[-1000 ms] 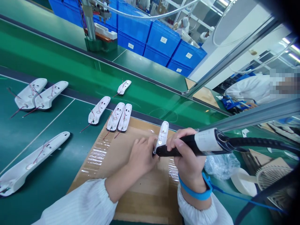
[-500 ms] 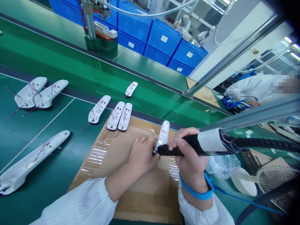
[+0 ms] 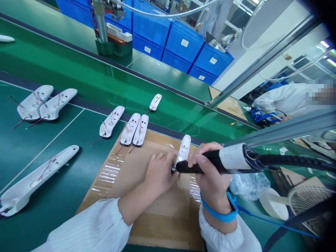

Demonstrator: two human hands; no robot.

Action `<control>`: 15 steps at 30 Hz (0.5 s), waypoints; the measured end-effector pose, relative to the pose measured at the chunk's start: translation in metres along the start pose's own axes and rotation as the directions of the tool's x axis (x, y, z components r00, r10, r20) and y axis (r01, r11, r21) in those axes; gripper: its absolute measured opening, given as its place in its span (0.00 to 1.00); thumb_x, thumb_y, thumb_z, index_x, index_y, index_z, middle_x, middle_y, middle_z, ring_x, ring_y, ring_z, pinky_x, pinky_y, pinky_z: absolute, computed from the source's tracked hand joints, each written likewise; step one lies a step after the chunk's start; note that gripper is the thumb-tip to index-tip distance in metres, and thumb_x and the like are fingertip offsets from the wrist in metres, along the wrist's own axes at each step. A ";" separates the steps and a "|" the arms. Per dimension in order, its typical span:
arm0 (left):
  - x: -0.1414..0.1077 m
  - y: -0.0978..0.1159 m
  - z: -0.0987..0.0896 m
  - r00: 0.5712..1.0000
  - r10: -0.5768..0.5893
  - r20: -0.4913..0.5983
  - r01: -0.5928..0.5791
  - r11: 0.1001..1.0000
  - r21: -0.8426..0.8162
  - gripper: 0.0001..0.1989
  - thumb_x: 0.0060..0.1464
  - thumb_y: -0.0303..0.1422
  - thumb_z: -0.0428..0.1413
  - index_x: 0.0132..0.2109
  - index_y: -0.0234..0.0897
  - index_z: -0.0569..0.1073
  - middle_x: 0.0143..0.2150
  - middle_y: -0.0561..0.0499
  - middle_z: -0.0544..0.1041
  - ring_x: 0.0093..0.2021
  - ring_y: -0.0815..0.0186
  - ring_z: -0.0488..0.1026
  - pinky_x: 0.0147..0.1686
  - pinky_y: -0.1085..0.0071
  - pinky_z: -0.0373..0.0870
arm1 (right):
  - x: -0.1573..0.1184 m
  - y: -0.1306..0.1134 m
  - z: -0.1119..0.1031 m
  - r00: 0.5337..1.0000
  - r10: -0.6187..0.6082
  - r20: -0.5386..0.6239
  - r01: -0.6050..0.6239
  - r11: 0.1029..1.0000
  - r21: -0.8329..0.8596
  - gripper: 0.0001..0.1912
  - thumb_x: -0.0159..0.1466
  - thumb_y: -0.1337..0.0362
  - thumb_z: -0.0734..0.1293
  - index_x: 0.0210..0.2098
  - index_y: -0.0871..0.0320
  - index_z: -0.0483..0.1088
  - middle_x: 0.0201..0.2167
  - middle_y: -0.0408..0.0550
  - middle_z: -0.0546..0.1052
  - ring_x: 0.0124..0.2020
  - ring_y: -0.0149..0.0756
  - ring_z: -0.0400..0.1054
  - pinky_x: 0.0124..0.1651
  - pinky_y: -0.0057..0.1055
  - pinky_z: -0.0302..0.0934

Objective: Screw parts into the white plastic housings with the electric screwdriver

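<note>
My right hand [image 3: 210, 168] is wrapped round a black power screwdriver [image 3: 223, 160] with a white band and a thick black cable. The screwdriver's tip points left, at the lower end of a white plastic housing [image 3: 184, 144]. My left hand [image 3: 161, 171] is closed on that lower end, its fingertips partly hidden behind the tip. Both hands are over a brown cardboard sheet [image 3: 157, 217]. To their left, two white housings [image 3: 130, 128] with red wires lie side by side at the sheet's top edge. A blue wrist strap [image 3: 220, 214] circles my right wrist.
More wired housings [image 3: 112, 121] lie on the green table to the left. One small housing [image 3: 155, 102] is on the green belt behind. Blue crates [image 3: 183, 43] stand at the back. A plastic bag [image 3: 249, 185] and a fan [image 3: 309, 206] are at right; a co-worker [image 3: 283, 99] sits beyond the frame.
The small housing on the belt has moved right, and a white piece has come further into view at the far left. My hands and the screwdriver stay almost in place.
</note>
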State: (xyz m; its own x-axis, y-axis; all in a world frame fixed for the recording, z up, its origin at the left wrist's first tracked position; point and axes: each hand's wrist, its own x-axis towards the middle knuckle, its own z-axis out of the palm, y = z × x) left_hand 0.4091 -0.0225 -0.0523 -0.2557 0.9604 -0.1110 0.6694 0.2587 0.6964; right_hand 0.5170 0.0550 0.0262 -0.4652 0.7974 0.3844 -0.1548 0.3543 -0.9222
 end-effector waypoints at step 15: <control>0.001 0.003 -0.003 0.998 -0.042 0.038 0.042 0.999 0.012 0.16 0.62 0.30 0.66 0.55 0.44 0.72 0.47 0.50 0.86 0.54 0.47 0.80 0.50 0.55 0.66 | 0.003 0.013 0.004 0.999 0.049 -0.006 -0.049 0.999 0.005 0.09 0.67 0.63 0.72 0.36 0.53 0.67 0.24 0.38 0.68 0.24 0.33 0.65 0.31 0.34 0.64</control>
State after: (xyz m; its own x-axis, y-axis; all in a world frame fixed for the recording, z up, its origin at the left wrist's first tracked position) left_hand 0.4085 -0.0211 -0.0483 -0.2570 0.9518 -0.1674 0.6667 0.3000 0.6822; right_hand 0.5098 0.0596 0.0150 -0.4666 0.8168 0.3393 -0.1367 0.3124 -0.9400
